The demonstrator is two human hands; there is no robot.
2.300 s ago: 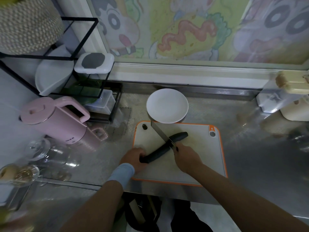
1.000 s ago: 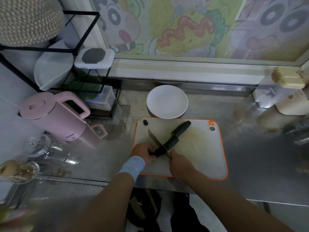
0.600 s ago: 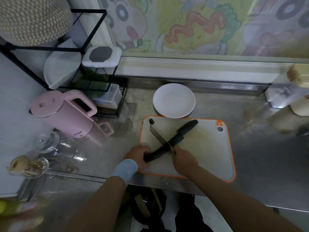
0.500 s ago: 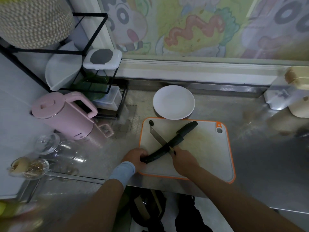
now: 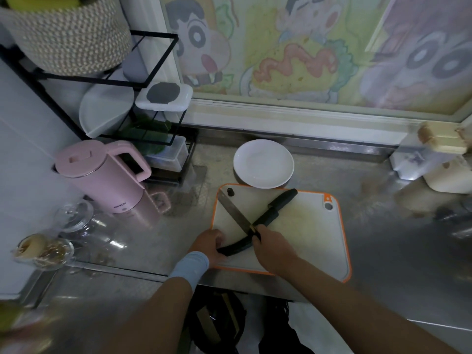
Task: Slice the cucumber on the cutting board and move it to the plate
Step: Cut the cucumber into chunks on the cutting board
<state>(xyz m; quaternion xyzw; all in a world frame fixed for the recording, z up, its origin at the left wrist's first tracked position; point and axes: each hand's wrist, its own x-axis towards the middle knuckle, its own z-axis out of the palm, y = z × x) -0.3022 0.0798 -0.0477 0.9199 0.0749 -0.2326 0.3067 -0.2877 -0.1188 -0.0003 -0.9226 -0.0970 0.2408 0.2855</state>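
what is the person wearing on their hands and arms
A light blue wristband sits on the left wrist, just behind the left hand. The right hand and its wrist carry nothing. Neither hand is gloved, and both forearms are bare, with no sleeves in view.

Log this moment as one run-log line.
step: slicing | left hand: holds near end of cucumber | right hand: grips knife, blade across cucumber on cutting board | plate: no cucumber yet
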